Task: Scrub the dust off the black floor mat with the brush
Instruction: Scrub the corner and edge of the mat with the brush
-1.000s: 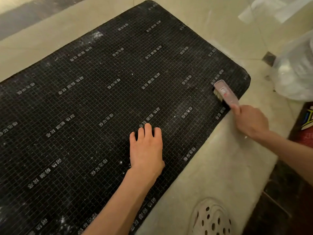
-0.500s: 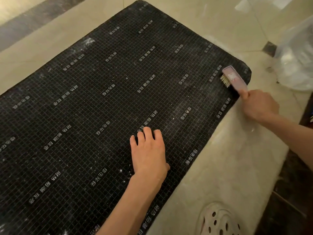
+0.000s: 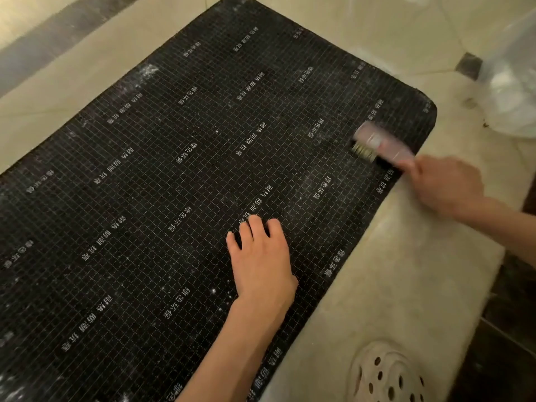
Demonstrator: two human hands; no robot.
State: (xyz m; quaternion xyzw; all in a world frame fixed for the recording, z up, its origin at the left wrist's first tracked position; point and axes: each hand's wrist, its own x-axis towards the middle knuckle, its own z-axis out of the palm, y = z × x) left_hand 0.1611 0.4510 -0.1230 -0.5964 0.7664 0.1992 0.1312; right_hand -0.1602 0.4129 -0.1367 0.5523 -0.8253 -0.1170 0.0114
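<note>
A black floor mat [image 3: 162,181] with a fine white grid and printed characters lies across the pale tiled floor. White dust specks show near its near-right part and its left edges. My left hand [image 3: 262,264] rests flat on the mat, fingers slightly apart, holding nothing. My right hand [image 3: 448,185] grips the handle of a pink brush [image 3: 378,143], whose bristles touch the mat near its right corner. Brush and right hand are motion-blurred.
A clear plastic bag [image 3: 510,91] with white contents sits at the upper right, just off the mat. A pale perforated clog [image 3: 385,372] is at the bottom edge. A dusty strip of floor [image 3: 391,271] runs along the mat's right side, with dark tiles beyond.
The brush and my right hand have swept down and leftward over the mat's right corner after moving up toward the corner. My left hand has stayed pressed in place.
</note>
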